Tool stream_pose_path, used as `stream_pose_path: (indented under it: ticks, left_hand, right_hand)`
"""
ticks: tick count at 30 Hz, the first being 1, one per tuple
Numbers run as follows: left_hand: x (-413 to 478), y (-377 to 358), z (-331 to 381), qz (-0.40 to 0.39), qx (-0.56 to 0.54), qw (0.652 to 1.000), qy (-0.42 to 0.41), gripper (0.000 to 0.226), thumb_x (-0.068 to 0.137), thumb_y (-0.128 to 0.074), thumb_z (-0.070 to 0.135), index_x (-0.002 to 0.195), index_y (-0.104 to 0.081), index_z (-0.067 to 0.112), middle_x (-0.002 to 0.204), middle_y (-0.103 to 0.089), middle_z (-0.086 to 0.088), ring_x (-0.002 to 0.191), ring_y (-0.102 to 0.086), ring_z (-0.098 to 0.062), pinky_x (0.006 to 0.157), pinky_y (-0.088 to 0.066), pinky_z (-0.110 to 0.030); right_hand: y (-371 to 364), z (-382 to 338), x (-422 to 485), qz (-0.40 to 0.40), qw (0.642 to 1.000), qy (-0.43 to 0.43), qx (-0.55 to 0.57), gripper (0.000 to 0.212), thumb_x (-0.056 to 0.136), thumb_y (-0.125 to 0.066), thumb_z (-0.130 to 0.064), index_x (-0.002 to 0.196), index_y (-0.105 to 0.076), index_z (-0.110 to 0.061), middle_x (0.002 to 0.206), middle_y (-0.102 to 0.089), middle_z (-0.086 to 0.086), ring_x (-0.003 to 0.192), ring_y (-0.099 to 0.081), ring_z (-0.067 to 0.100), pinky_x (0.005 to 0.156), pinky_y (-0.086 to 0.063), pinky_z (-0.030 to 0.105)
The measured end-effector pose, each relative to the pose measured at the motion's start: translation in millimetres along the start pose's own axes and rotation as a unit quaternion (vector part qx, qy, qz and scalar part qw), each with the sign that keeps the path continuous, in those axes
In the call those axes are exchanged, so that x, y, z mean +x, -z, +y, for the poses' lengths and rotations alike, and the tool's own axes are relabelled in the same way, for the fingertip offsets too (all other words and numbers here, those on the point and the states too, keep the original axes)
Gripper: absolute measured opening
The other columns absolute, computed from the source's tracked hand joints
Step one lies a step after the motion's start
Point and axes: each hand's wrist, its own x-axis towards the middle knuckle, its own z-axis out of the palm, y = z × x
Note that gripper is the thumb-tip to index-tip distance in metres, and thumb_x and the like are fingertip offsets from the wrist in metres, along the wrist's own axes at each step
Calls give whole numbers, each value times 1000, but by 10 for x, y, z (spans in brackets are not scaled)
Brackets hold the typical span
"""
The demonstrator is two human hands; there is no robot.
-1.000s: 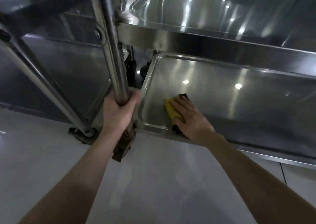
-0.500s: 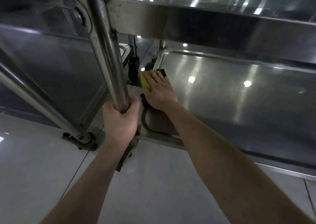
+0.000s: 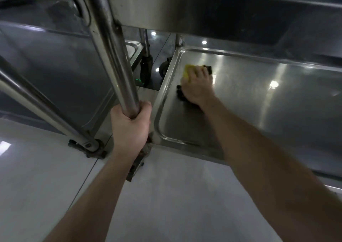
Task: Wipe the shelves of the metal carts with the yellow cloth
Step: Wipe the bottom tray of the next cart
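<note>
- The yellow cloth (image 3: 187,72) lies on the bottom shelf (image 3: 259,108) of the metal cart, in the shelf's far left corner, close to the raised rim.
- Only a yellow patch of it shows past the fingertips; dark edges stick out beside the fingers and at the heel of the palm. The rest is hidden under the hand.
- The right hand (image 3: 198,87) lies flat on top of the cloth, palm down, fingers stretched out and a little spread, pressing it onto the steel. The fingers do not curl round it.
- The right forearm reaches in from the lower right, over the shelf's near rim and under the upper shelf (image 3: 203,7), whose front edge crosses the top of the view.
- The bottom shelf is a shallow steel tray with rounded corners, and bright ceiling lights are mirrored in it.
- The left hand (image 3: 131,129) grips the cart's upright corner post (image 3: 114,60) low down, just beside the shelf's near left corner, with fingers and thumb wrapped tight round the tube.
- Below that hand a worn caster bracket (image 3: 137,165) meets the pale floor (image 3: 166,201).
- A second metal cart (image 3: 55,69) stands just to the left, with a slanted tube (image 3: 37,103) running down to its own foot.
- Beyond the two carts, a dark wheel (image 3: 163,69) and a small green light (image 3: 139,80) show in the gap.
</note>
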Motion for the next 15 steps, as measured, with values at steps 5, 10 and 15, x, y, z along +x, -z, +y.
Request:
stream_pose_path:
  ticks: [5,10,15]
  left_hand:
    - [-24,8,61,-26,16,999,-27,34,99,-67,11,68,-53,13,55,-45,-11,46,-43,-31,45,-41,-53]
    - [-41,7,83,-33,11,999,-15,34,100,-67,13,70,-51,12,58,-43,-15,48,-42,-30,46,-40,-51]
    - [-52,18,91,-26,32,999,-18,34,102,-69,20,72,-57,14,56,-54,-3,48,-53,-21,55,-50,-40]
  right_hand:
    - [-98,-533,-1098,-98,984,147,-5,83,99,-13,-61,172,-7,-22,180,0,4,165,6,29,132,2,56]
    - [-20,-169,-2188,-40,956,290,-31,81,95,-51,-53,167,-30,-22,168,-34,4,154,-28,32,128,-22,54]
    - [-164,-233,-2332,38,949,278,-145,82,81,-83,-28,152,-45,-15,145,-52,10,129,-49,35,109,-42,51]
